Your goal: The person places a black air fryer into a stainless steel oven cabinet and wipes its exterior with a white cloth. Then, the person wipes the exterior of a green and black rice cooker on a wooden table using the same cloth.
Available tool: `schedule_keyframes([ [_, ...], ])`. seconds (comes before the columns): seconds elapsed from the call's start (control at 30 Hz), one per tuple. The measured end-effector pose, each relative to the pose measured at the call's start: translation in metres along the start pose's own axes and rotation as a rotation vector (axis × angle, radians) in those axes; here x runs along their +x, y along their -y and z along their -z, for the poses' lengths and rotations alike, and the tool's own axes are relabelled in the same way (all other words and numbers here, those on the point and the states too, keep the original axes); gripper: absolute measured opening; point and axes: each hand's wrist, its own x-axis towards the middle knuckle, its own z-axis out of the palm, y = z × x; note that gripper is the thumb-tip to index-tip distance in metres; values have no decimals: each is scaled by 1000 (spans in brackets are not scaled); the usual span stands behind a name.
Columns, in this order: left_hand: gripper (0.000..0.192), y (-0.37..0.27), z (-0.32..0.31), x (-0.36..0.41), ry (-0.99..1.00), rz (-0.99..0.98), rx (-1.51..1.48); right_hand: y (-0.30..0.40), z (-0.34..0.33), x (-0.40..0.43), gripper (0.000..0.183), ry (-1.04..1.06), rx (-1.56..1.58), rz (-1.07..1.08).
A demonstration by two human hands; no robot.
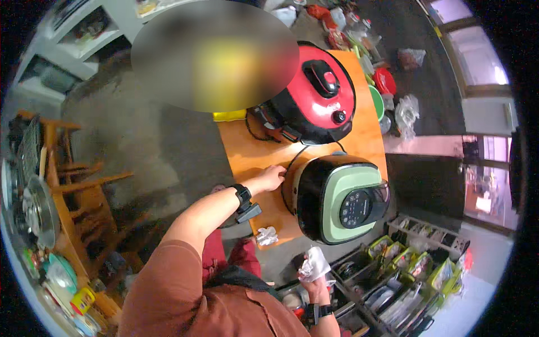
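Observation:
On the wooden table [236, 160] stands a green-topped rice cooker [332, 198] with a dark control panel. My left hand [273, 177] is beside its left side, with its fingertips at a black power cord [290, 162]; whether they grip the cord is not clear. My right hand [312, 280], to the right of the table's near edge, holds a crumpled white tissue [316, 263]. Another crumpled white tissue [267, 236] lies on the table's near corner. A red and black electric pressure cooker [320, 97] stands farther back.
A yellow cloth or bag [229, 115] touches the table's far left edge. Shelves with green baskets [406, 259] stand at the lower right. A wooden rack [54, 168] is at the left. Bags, a red lid [384, 81] and a green basin [377, 102] lie beyond the table.

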Motion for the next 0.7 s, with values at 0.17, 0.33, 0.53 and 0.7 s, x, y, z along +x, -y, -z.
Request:
schedule_keyframes([
  [0.17, 31, -20, 0, -3, 109, 223, 332, -31, -34, -20, 13, -103, 25, -19],
  [0.33, 26, 6, -17, -6, 361, -336, 922, -42, -61, -15, 16, -228, 121, 57],
  [0.53, 14, 5, -17, -23, 187, -582, 929, -70, -38, 20, 13, -194, 234, 147],
  [0.7, 16, -20, 1, -59, 239, -534, 970, -84, -54, 47, 11, -145, 356, 173],
])
